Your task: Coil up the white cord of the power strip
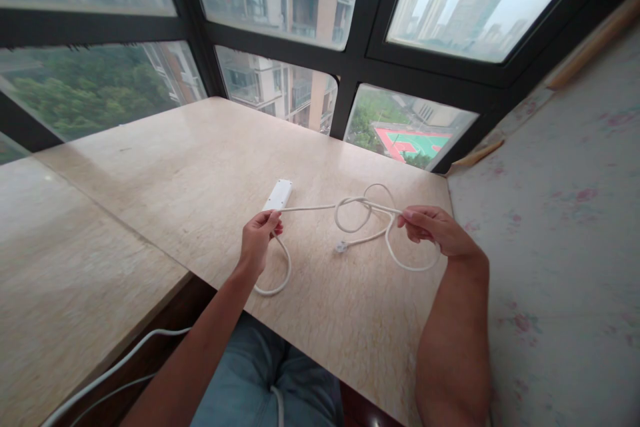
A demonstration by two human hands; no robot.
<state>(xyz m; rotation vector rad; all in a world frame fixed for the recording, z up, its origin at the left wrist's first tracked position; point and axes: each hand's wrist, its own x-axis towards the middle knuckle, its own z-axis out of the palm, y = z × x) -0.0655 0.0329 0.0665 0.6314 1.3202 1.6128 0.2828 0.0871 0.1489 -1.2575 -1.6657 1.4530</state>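
A white power strip (pixel 278 194) lies on the beige stone sill (pixel 190 167), and its white cord (pixel 360 210) runs to the right in loose loops. My left hand (pixel 258 237) is closed in a pinch on the cord just below the strip. My right hand (pixel 433 229) is closed on the cord at the right end of a stretched length, with loops hanging around it. The cord's plug (pixel 341 247) rests on the sill between my hands.
Large dark-framed windows (pixel 350 73) rise right behind the sill. A floral fabric surface (pixel 565 213) borders it on the right. Another stone surface (pixel 60 280) sits lower left, with white cables (pixel 115 370) hanging at its edge. My jeans-clad legs (pixel 260 380) are below.
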